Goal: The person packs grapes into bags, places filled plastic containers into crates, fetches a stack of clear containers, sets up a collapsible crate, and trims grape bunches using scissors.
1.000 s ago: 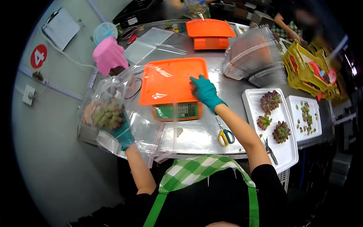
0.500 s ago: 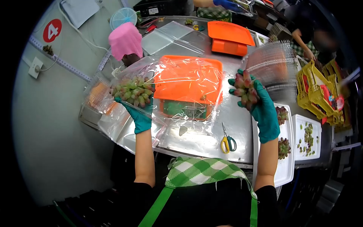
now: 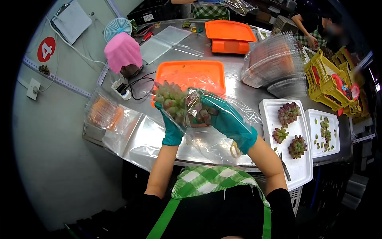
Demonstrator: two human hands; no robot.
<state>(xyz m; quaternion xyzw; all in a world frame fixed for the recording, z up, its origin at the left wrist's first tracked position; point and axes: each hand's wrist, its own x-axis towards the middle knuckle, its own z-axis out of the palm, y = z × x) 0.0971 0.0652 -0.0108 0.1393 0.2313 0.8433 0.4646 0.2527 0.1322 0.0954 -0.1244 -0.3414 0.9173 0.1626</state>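
My gloved left hand (image 3: 172,129) grips a clear plastic bag (image 3: 211,149) from outside, around a green succulent (image 3: 172,99) in it. Inside the same bag, my gloved right hand (image 3: 229,119) is closed on a reddish succulent (image 3: 202,111), right beside the green one. Both hands are over the front of an orange scale (image 3: 191,73), whose keypad is hidden. Scissors (image 3: 234,149) lie on the metal table, seen partly through the bag.
At right, a white tray (image 3: 286,167) bears several succulents and a dark tool; another tray (image 3: 336,139) has loose leaves. Behind are clear containers (image 3: 272,61), yellow baskets (image 3: 322,79), a second scale (image 3: 230,34) and a person (image 3: 304,28). Plastic bags (image 3: 133,127) lie at left.
My right hand has brought the reddish succulent leftward from beside the scale into the bag. My left hand has shifted right with the bag and the green succulent.
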